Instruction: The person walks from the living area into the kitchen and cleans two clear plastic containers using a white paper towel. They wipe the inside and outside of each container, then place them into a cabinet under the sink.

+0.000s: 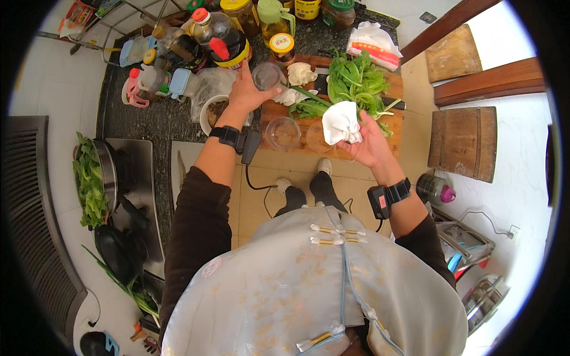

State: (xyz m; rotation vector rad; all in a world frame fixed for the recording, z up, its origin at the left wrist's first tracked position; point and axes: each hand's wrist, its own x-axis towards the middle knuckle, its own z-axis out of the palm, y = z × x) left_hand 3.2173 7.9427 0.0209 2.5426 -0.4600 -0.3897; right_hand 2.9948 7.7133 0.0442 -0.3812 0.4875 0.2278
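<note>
My left hand (249, 92) is around the near side of a clear plastic container (268, 76), thumb and index finger spread along it. In my right hand (372, 141) is a crumpled white paper tissue (342, 122), pinched above the near edge of the wooden cutting board (296, 153). Two round clear plastic pieces, one at left (283, 133) and one at right (317, 137) partly behind the tissue, lie on the board. Leafy greens (356, 80) cover its right part, partly hiding a knife with a black handle (396, 103). More crumpled tissue (302, 74) lies beyond the container.
A large dark sauce bottle (220, 38) and several jars line the counter's back. A white bowl (209, 116) with dark food sits left of my left hand. A pan of greens (107, 173) stands on the stove. A tissue pack (374, 46) lies at back right.
</note>
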